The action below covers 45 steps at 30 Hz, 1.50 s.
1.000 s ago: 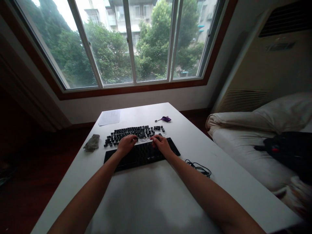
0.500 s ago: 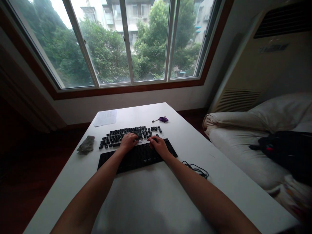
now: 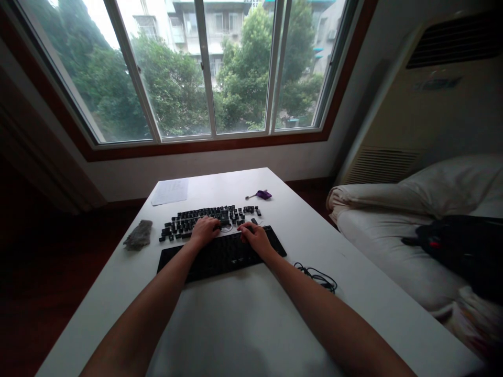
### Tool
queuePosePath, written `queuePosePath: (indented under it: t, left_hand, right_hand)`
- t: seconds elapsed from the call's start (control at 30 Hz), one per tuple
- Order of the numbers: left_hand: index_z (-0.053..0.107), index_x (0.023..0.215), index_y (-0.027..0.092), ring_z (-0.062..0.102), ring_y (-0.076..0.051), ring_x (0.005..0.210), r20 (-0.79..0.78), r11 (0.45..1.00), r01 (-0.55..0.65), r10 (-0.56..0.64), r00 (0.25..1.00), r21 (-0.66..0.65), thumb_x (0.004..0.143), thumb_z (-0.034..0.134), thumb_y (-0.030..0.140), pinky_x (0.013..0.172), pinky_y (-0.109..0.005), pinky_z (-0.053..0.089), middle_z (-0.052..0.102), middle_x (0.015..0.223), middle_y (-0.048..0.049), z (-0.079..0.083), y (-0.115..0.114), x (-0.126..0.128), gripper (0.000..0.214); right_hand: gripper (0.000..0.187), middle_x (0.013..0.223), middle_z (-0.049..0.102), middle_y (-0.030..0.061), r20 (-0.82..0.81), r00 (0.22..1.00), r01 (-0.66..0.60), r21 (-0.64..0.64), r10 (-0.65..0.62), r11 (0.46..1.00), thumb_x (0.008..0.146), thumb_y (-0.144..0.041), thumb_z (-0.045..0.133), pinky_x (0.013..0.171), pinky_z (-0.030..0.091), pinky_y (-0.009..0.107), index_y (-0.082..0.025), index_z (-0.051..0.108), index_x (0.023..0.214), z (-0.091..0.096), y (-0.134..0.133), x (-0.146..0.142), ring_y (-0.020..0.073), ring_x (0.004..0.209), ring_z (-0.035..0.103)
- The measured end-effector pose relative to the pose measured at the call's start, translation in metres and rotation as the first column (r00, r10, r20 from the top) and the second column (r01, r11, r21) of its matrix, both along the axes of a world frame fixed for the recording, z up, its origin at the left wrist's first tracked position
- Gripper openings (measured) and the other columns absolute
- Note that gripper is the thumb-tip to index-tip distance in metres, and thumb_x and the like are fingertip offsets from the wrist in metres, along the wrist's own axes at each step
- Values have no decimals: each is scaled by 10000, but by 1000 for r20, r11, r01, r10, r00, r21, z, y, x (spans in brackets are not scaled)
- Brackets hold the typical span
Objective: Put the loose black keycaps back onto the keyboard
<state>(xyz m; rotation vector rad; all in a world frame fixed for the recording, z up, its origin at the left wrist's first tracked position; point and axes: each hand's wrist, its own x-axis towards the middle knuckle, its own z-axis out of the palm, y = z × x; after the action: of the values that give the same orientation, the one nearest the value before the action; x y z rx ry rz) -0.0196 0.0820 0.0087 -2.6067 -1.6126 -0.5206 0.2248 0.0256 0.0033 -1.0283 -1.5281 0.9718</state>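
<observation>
A black keyboard base (image 3: 220,256) lies on the white table in front of me. Behind it, loose black keycaps (image 3: 188,222) are laid out in rows. My left hand (image 3: 205,231) rests at the base's far edge, beside the keycaps, with its fingers curled together; what they hold, if anything, is hidden. Over the right part of the base is my right hand (image 3: 254,238), thumb and fingers pinched, and the thing between them is too small to make out. A thin pale wire loop (image 3: 227,229) shows between the two hands.
At the left sits a grey crumpled cloth (image 3: 138,234). A sheet of paper (image 3: 170,191) and a purple brush (image 3: 264,195) lie toward the far edge. A coiled black cable (image 3: 318,276) is on the right. Beyond the table stands a pale sofa (image 3: 377,220) with a dark bag.
The view has tilted very slightly, so the table sits a little lower. Both hands stay in nearly the same places, with their fingers still closed.
</observation>
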Motion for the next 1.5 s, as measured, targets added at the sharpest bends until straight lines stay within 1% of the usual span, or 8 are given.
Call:
queuePosePath:
  t: [0.23, 0.43, 0.6, 0.77, 1.2, 1.37, 1.5]
  left_hand:
    - [722, 988, 248, 595, -269, 995, 10, 1000, 7, -7, 1000, -14, 798, 685, 261, 868, -374, 404, 725, 987, -69, 2, -1, -2, 194]
    - [719, 993, 246, 594, -267, 996, 17, 1000, 1, -1, 1000, -15, 794, 694, 273, 872, -366, 409, 725, 1000, -68, 2, -2, -2, 203]
    - [717, 987, 255, 599, -256, 993, -12, 1000, -12, 12, 1000, -19, 818, 673, 296, 871, -362, 422, 728, 1016, -47, 1, -3, -5, 179]
    - [715, 982, 260, 605, -244, 991, 2, 1000, -22, 22, 1000, -21, 825, 684, 315, 882, -354, 434, 730, 1005, -34, -1, -3, -7, 169]
    - [725, 951, 250, 608, -241, 958, 2, 999, -48, 48, 999, 1, 831, 669, 309, 844, -346, 436, 710, 991, -49, -1, -4, -12, 145]
    - [719, 939, 250, 606, -239, 946, -3, 997, -71, 71, 997, -7, 833, 675, 327, 822, -342, 436, 710, 992, -45, -2, -4, -12, 138]
    - [710, 954, 242, 603, -240, 943, 11, 997, -76, 76, 997, -12, 834, 683, 337, 824, -344, 439, 707, 1003, -49, 0, -6, -13, 155]
  right_hand:
    - [291, 613, 627, -15, 15, 1000, 4, -12, -3, 1000, 891, -447, 577, 566, 422, 256, -189, 712, 911, 2, -1, 0, 141, 561, 572]
    - [304, 622, 635, -12, 28, 1000, 5, -2, -5, 1000, 902, -450, 564, 581, 431, 253, -185, 712, 927, -1, 0, 0, 135, 563, 574]
    - [310, 617, 634, -17, 50, 999, 6, 9, -6, 1000, 902, -454, 559, 591, 436, 243, -184, 710, 911, -2, 1, 0, 131, 564, 575]
    - [307, 629, 640, -17, 47, 999, -3, -2, 3, 1000, 893, -454, 565, 595, 442, 243, -182, 707, 913, -2, 1, 0, 131, 566, 585]
    - [332, 639, 637, -16, 84, 996, 6, -15, -4, 1000, 895, -476, 553, 589, 449, 229, -186, 708, 934, -7, 4, -1, 122, 560, 568]
    - [313, 645, 632, -21, 55, 999, 2, -3, -2, 1000, 889, -462, 560, 585, 448, 238, -193, 688, 984, -9, 5, -1, 124, 555, 566]
    - [273, 644, 613, -32, 33, 999, -19, -11, 20, 1000, 882, -437, 572, 572, 442, 239, -203, 655, 995, -6, 2, -3, 125, 552, 567]
